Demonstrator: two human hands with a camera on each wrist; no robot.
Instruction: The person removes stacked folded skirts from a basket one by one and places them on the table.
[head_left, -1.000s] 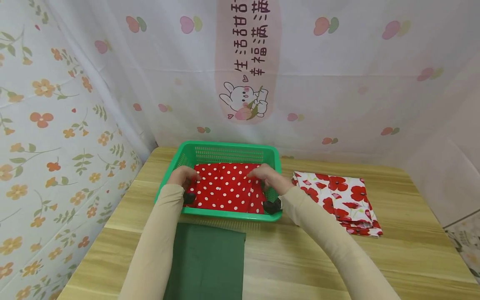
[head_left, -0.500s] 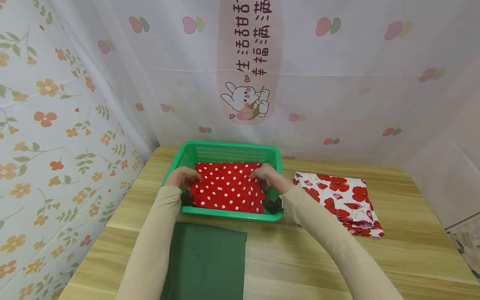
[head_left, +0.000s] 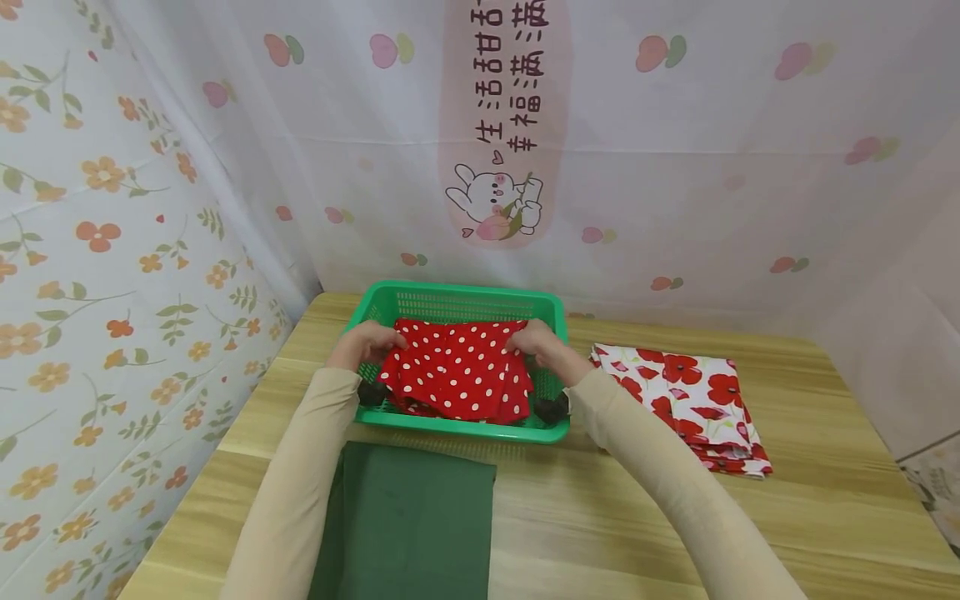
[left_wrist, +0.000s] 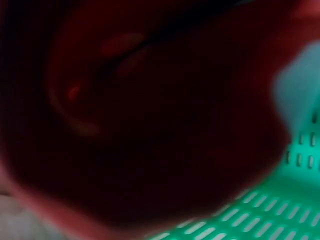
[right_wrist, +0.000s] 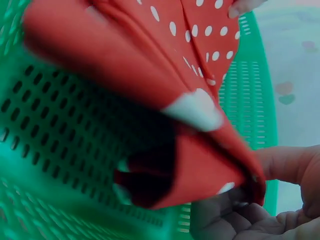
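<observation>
A red cloth with white dots (head_left: 457, 367), folded in layers, hangs between my two hands inside a green plastic basket (head_left: 480, 431). My left hand (head_left: 369, 343) pinches its left side near the top edge. At the opposite side my right hand (head_left: 542, 343) pinches the cloth between thumb and curled fingers, as the right wrist view shows with the hand (right_wrist: 255, 220) at the cloth's corner. There the cloth (right_wrist: 165, 95) is lifted clear of the basket's slotted floor (right_wrist: 50, 115). Dark cloth (left_wrist: 165, 125) covers most of the left wrist view.
In front of the basket lies a folded dark green cloth (head_left: 420, 517) on the wooden table (head_left: 600, 525). A folded white cloth with red flowers (head_left: 682, 400) lies right of the basket, near my right forearm. Printed curtains (head_left: 360, 158) hang behind and at the left.
Both hands have taken hold of the dotted cloth by its sides and raised it slightly. Its lower part, flat before, now droops and bends. The other cloths stay in place.
</observation>
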